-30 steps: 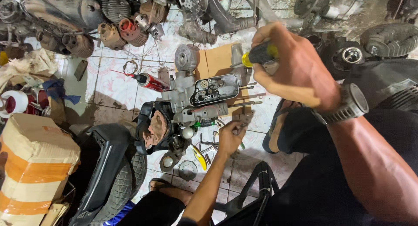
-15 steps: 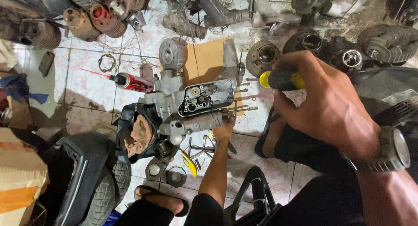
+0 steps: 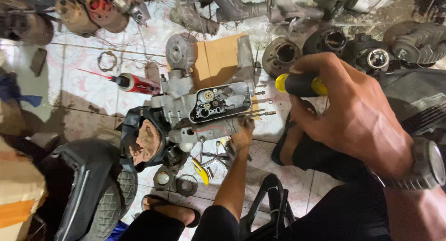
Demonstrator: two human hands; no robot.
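My right hand is raised close to the camera, closed around the black and yellow handle of a screwdriver; a wristwatch is on that wrist. Far below, my left hand reaches down to a grey engine case on the tiled floor, fingers curled on its lower right corner. The case's open side shows small gears, and long studs stick out to the right. The screwdriver's shaft is hidden behind my hand.
Cardboard lies under the engine. A red spray can lies to its left, loose wrenches and yellow-handled pliers below it. A scooter tyre is at lower left, cylinder parts at upper right, my sandalled foot below.
The view has closed in on the engine. My right hand with the screwdriver has sunk lower and to the right in view. My left hand has risen from the loose tools to the engine's corner.
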